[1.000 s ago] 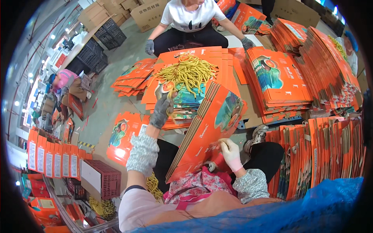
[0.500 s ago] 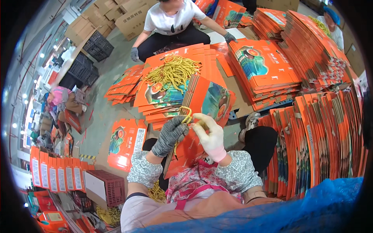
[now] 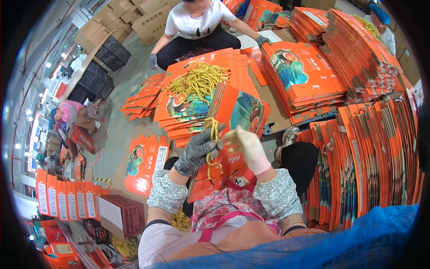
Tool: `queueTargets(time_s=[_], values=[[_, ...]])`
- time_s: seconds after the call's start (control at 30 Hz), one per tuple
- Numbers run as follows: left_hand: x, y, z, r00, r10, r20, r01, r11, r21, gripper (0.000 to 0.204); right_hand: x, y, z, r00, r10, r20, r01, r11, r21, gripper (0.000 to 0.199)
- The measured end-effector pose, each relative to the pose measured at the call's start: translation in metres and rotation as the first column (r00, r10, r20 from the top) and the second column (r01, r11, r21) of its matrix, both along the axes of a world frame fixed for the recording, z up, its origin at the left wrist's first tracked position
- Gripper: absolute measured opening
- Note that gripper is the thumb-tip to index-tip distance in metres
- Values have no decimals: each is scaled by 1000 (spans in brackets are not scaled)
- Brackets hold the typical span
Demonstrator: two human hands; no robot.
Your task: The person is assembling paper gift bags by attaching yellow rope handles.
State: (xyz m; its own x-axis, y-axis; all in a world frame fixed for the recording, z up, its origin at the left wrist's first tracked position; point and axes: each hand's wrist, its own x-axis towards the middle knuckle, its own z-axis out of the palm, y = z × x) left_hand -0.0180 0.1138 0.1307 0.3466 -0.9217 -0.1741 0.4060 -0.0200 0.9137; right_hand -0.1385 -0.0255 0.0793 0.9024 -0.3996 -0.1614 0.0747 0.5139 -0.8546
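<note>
Left hand (image 3: 197, 150) in grey knit glove is clamped on a yellow cord handle (image 3: 212, 142); right hand (image 3: 249, 144) in pale rubbery glove pinches the flat orange carton (image 3: 233, 134) just beside it, the two hands nearly together. The carton stands tilted over the lap. Far: stack of flat cartons (image 3: 188, 107) bearing a loose heap of yellow cords (image 3: 199, 78). Near left: red ribbed plastic crate (image 3: 127, 215), contents not visible.

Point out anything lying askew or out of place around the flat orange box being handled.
One flat orange printed carton lies alone on the bare floor, left of the grey-gloved left hand, apart from the stacks. Loose yellow cord handles sprawl in a tangle over the orange carton stack ahead. Nothing looks damaged.
</note>
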Motion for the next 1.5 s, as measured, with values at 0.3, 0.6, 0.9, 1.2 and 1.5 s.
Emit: queueTargets(time_s=[0.3, 0.6, 0.9, 1.2, 1.5], values=[[-3, -9, -8, 951, -278, -138, 293, 951, 102, 36, 7, -8, 28, 958, 59, 280, -156, 927, 340, 29], [12, -1, -14, 996, -55, -76, 57, 998, 23, 33, -3, -43, 24, 905, -285, 315, 135, 896, 422, 22], [23, -2, -28, 975, -9, -224, -2, 999, -49, 34, -8, -49, 19, 884, -378, 273, 262, 887, 380, 25], [23, -4, -34, 971, -2, -239, -7, 999, -40, 33, -9, -50, 10, 868, -373, 329, 236, 891, 388, 24], [24, -3, -39, 978, 29, -208, -31, 999, -6, 28, -9, -50, 6, 867, -345, 359, 179, 888, 423, 20]])
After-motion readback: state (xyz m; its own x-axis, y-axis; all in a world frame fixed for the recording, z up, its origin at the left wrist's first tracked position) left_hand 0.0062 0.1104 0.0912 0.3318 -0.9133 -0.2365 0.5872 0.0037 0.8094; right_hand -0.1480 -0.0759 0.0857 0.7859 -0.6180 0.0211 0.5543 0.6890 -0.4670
